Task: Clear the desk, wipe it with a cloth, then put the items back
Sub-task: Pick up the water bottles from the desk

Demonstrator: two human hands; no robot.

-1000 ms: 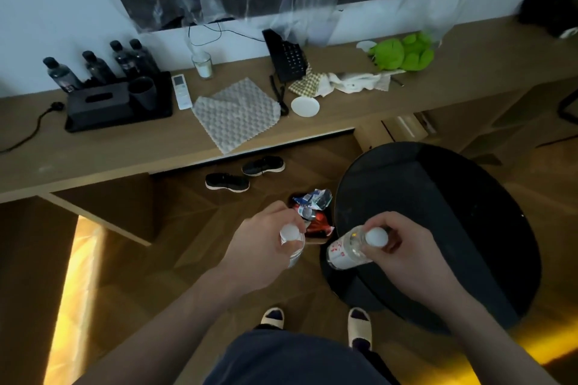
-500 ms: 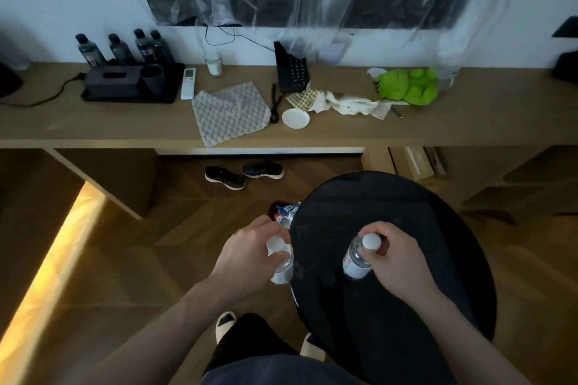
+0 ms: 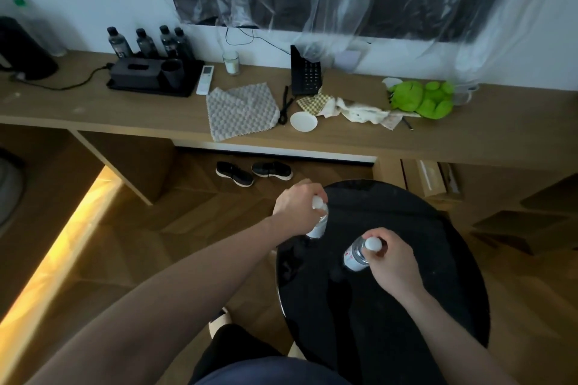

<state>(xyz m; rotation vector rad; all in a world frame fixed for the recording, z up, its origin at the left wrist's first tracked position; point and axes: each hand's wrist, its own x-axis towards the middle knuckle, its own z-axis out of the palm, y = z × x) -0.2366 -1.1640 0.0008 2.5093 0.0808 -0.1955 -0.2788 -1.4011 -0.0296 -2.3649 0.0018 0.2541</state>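
The clearing stage looks only begun: the left hand (image 3: 298, 208) is wrapped around the neck of 1 white-capped bottle (image 3: 319, 222) at the near-left edge of the round black table (image 3: 438, 259), fingers curled tight about it just under the cap, while the right hand (image 3: 391, 262) pinches the second bottle (image 3: 356, 255) near its cap with fingers closed around the top, the bottle tilted and standing on or just above the dark tabletop; whether either base is already resting on the surface cannot be told for sure. So 2 items appear to be coming off the desk onto this side table, and nothing else sits there. The desk (image 3: 125, 116) is far from clear: a black tray (image 3: 150, 87) with tissue box, cup and 4 dark bottles, a remote (image 3: 205, 80), a small glass (image 3: 231, 62), a telephone (image 3: 305, 75), a white dish (image 3: 303, 121), crumpled fabric (image 3: 350, 109) and a green plush toy (image 3: 422, 98) all remain. The grey textured cloth (image 3: 242, 109) lies flat near the front edge, untouched, so wiping and putting things back are both still ahead
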